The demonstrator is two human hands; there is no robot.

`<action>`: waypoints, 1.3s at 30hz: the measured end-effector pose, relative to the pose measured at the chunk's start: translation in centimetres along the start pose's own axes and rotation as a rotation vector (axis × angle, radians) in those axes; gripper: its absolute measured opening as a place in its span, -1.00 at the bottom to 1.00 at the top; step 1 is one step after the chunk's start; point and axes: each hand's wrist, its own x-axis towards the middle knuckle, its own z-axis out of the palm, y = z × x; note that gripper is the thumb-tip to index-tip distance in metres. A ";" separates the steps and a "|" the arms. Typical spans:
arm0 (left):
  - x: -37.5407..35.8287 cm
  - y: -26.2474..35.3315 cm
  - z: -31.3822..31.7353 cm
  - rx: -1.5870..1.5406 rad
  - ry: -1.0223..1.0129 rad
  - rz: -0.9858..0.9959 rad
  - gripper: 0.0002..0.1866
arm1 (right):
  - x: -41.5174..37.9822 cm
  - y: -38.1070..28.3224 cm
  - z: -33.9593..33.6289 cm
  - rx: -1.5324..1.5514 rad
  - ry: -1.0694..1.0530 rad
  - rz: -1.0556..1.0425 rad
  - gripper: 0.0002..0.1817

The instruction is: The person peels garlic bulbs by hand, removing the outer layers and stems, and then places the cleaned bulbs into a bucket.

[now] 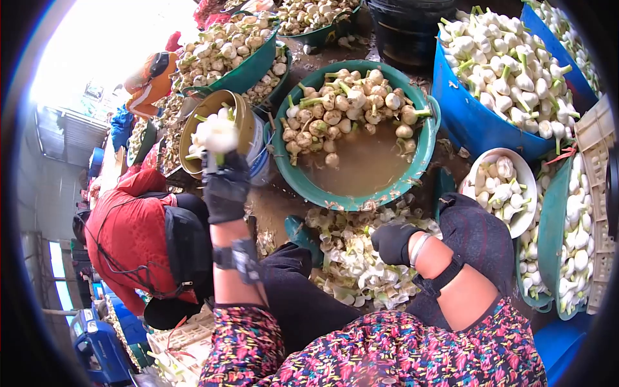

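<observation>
My left hand (225, 187), in a dark glove, is raised at the mouth of a yellow bucket (242, 122). Its fingers are closed on a white garlic bulb (219, 135), blurred by motion. Other pale bulbs show behind it in the bucket. My right hand (393, 243), also gloved, is curled closed above a heap of garlic peelings (361, 271) between my knees; whatever it may hold is hidden. Ahead is a green tub (290, 174) of murky water, with unpeeled, brownish garlic bulbs (332, 116) piled along its far side.
At the right stand a blue tub (451, 116) heaped with white garlic, a white bowl (474, 174) of bulbs and a plastic crate (596, 148). More garlic fills a green basin (248, 68) at upper left. A person in red (132, 232) bends close by on my left.
</observation>
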 end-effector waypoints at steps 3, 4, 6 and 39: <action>1.6 -2.3 -1.2 0.409 0.065 0.059 -0.71 | -0.6 -1.0 -1.4 0.061 0.056 0.043 -0.71; 3.0 -4.9 -3.1 0.731 0.028 0.221 -0.74 | -0.7 -1.2 -1.6 0.065 0.052 0.048 -0.71; 3.9 -8.1 -2.5 0.712 0.050 -0.169 -0.87 | -0.9 -1.4 -1.8 0.188 0.146 -0.047 -0.67; -4.3 -17.6 3.7 0.903 0.004 -0.063 -0.69 | 0.6 0.4 -3.9 1.533 0.681 -0.364 -0.65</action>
